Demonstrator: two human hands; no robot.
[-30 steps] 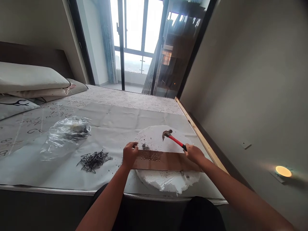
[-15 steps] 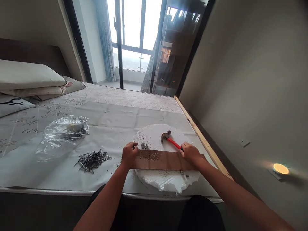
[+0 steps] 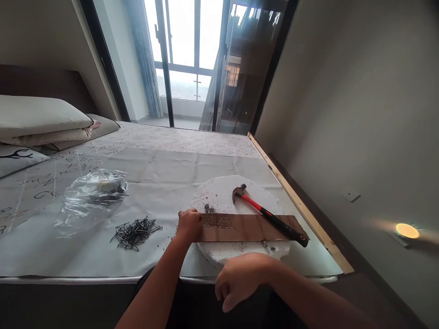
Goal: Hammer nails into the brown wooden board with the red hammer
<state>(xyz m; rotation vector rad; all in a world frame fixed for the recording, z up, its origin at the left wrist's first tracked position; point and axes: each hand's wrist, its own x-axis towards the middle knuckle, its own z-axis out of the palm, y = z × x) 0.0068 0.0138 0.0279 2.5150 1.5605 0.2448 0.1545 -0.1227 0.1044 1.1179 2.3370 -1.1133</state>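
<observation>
My left hand (image 3: 190, 225) is closed on the left end of a brown board (image 3: 248, 229), whose left part bears rows of small nail heads or holes. The board lies across a round white foam slab (image 3: 219, 194). A claw hammer (image 3: 259, 209) with a red and black handle rests over the board, its head on the foam, touched by neither hand. In front of the foam's near edge hangs my right hand (image 3: 240, 278), fingers bent downward and apart, with nothing seen in it. A pile of nails (image 3: 135, 232) lies left of my left hand.
A clear plastic bag (image 3: 92, 196) with dark contents lies on the grey sheet (image 3: 164, 176) at the left. Pillows (image 3: 44, 114) are stacked at the far left. A wooden strip (image 3: 298, 201) runs along the bed's right edge by the wall. Grey crumbs dot the foam.
My right hand has let go of the hammer and moved left and toward me, past the foam's near edge. The hammer now lies on the board. My left hand stays at the board's left end.
</observation>
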